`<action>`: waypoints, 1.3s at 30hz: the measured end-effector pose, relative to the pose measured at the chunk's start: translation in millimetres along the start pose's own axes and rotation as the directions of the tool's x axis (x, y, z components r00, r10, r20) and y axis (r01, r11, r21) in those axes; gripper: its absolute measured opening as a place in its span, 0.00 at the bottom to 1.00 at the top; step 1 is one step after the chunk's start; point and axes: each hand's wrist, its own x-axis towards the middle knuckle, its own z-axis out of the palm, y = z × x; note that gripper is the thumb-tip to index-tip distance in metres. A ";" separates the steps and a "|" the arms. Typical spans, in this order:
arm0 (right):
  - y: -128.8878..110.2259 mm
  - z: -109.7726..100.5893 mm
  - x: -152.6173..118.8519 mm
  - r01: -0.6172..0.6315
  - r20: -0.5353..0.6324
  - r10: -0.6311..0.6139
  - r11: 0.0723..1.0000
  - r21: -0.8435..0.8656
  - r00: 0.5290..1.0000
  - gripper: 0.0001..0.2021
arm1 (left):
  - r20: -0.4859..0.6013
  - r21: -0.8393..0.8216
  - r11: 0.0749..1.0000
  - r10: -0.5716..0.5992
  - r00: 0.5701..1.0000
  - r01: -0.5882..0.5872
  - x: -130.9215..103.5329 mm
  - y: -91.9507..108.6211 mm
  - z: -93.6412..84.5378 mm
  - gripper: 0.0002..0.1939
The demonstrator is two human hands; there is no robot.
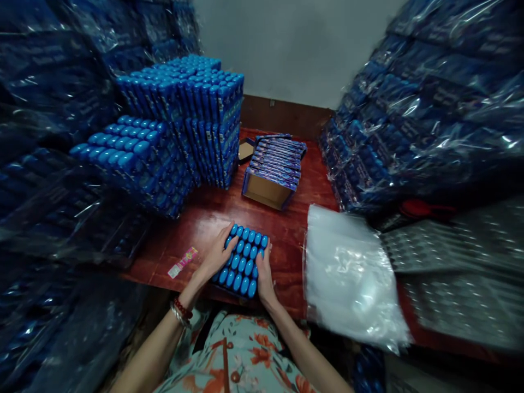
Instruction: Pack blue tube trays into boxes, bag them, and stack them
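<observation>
— Hands first: where are they?
— Left hand (215, 254) and right hand (264, 273) press flat, fingers straight, against the sides of a blue pack (243, 261) at the table's (286, 229) 6 o'clock edge.
— Table and room?
— Red-brown wood under a pale wall (295, 43); wrapped blue bundles (429, 109) crowd 3 and 9 o'clock.
— Containers?
— At 12 o'clock an open box (272, 169) holds flat cartons; clear bags (347, 273) lie at 3.

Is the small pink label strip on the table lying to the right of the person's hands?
No, the pink label strip lies on the table beside the left hand.
</observation>
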 end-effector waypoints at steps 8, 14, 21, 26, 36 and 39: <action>-10.9 -8.3 -4.0 -0.019 0.023 0.021 0.998 -0.063 1.000 0.41 | 0.097 0.066 0.995 -0.079 0.992 0.073 -6.8 -2.3 5.1 0.29; -17.5 -22.7 6.3 0.018 0.030 -0.011 0.966 -0.256 0.999 0.40 | 0.090 0.293 0.940 -0.209 0.974 0.174 -5.4 16.2 -3.2 0.28; -68.2 -17.6 65.7 0.252 0.054 -0.277 0.755 -0.605 0.959 0.31 | 0.105 0.358 0.919 -0.216 0.971 0.166 59.0 34.3 -6.7 0.28; -64.2 0.4 90.5 0.161 0.119 -0.109 0.690 -0.706 0.987 0.29 | 0.140 0.463 0.879 -0.200 0.970 0.115 66.4 27.1 17.5 0.23; -35.0 -132.5 18.0 0.244 -0.086 -0.476 0.587 -0.772 0.875 0.20 | 0.169 0.077 0.997 -0.010 0.986 -0.003 15.8 16.1 -29.3 0.29; -7.4 -192.5 -15.3 0.107 -0.041 -0.360 0.381 -0.919 0.932 0.25 | 0.283 -0.010 1.000 0.001 0.959 0.001 -31.4 13.2 -29.1 0.38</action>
